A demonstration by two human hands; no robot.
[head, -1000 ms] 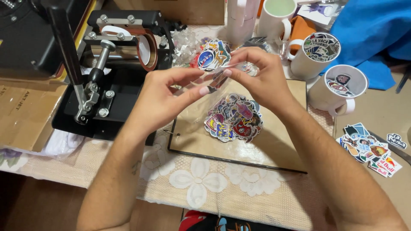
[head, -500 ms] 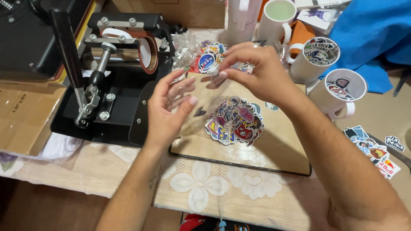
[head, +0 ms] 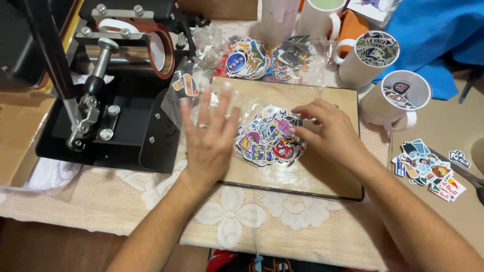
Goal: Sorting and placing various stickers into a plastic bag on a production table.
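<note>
On the wooden board (head: 322, 100), the right hand (head: 327, 133) fingers the sticker pile (head: 267, 138), gripping nothing certain; the left hand (head: 209, 136) hovers beside it, fingers spread, empty. Sorting seems underway; picking one needs a pinch.

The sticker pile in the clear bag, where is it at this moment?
In the head view, the sticker pile lies near the middle of the wooden board, between the open left hand and the right hand, whose fingertips touch it.
</note>
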